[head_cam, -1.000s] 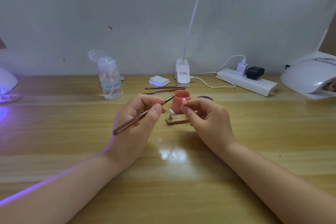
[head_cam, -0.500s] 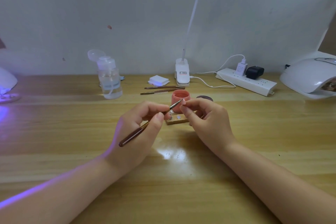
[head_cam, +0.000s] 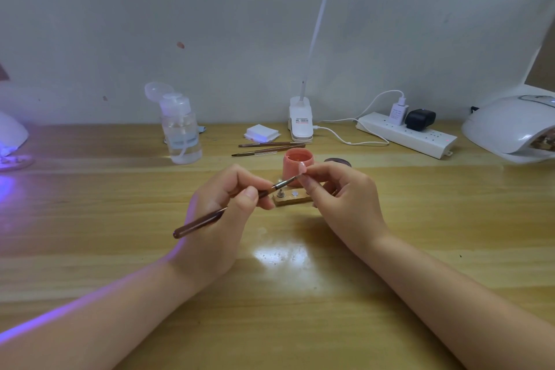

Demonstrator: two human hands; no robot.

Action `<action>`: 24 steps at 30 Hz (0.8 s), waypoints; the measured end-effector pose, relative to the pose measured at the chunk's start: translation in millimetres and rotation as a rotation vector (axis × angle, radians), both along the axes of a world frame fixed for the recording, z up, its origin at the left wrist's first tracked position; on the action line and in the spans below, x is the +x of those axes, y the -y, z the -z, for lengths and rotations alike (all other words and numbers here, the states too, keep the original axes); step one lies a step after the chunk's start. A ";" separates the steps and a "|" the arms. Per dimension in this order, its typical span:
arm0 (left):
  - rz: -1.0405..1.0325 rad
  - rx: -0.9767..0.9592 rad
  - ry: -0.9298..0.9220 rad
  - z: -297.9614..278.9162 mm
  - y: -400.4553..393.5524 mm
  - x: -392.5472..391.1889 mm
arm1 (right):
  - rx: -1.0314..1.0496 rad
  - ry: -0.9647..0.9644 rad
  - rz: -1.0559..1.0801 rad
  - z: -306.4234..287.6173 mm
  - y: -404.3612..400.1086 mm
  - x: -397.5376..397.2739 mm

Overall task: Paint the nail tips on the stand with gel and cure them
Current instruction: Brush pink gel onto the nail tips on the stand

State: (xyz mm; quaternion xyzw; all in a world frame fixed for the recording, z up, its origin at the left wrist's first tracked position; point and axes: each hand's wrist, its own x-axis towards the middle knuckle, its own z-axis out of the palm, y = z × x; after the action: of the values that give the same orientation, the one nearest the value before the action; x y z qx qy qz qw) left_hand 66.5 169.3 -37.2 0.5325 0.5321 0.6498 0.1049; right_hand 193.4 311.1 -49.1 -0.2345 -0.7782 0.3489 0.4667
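Wooden table (head_cam: 90,219), left hand (head_cam: 222,213) pinching brush (head_cam: 210,219), right hand (head_cam: 342,198) holding nail tip (head_cam: 302,169)

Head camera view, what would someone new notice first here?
Mid-table, the left hand holds a brush whose tip meets a nail tip pinched by the right hand, just in front of a pink jar. At far left, purple light spills over the table.
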 end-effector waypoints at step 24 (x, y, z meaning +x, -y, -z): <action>0.031 -0.014 -0.047 -1.6 1.5 -1.1 | 0.056 0.028 0.026 -2.6 1.3 2.1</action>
State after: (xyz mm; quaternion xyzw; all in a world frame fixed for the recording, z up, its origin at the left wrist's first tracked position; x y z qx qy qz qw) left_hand 65.4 167.8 -35.6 0.5553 0.5305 0.6317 0.1061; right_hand 195.5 309.8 -46.5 -0.2363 -0.7909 0.3176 0.4667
